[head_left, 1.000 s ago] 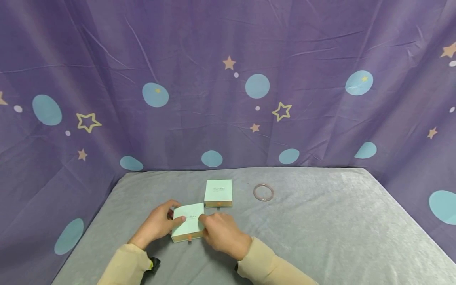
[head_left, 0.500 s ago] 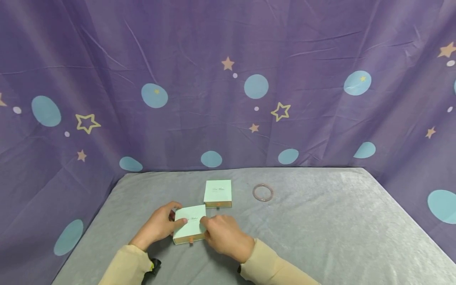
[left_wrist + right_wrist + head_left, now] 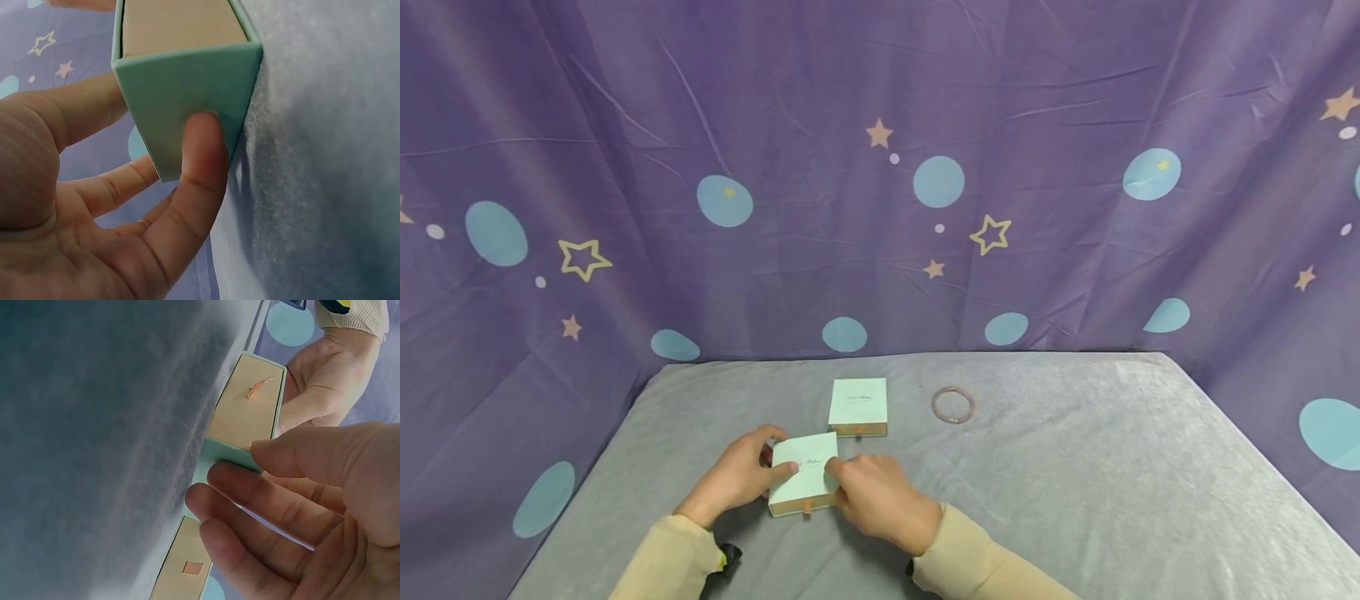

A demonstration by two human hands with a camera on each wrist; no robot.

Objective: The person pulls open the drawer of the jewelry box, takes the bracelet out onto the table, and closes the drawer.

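A mint-green drawer-style gift box (image 3: 815, 450), with a tan front and an orange ribbon tab (image 3: 807, 507), lies flat on the grey cloth between both hands. My left hand (image 3: 737, 473) grips its left side, thumb on the lid; in the left wrist view a fingertip (image 3: 206, 140) presses the green side wall. At the right side, my right hand (image 3: 883, 504) holds the box, thumb at the edge of the lid and index finger against the side, as the right wrist view shows. Something small and dark red shows between left hand and box; its kind is unclear.
A second matching gift box (image 3: 859, 396) sits just behind the held one. Right of it lies a thin translucent bangle (image 3: 955, 421). The grey cloth (image 3: 1112, 483) ends at a purple curtain (image 3: 820, 208) behind and at the sides.
The held gift box has slid slightly right and towards me, with both hands moving along on it. The second box and the bangle have stayed in place.
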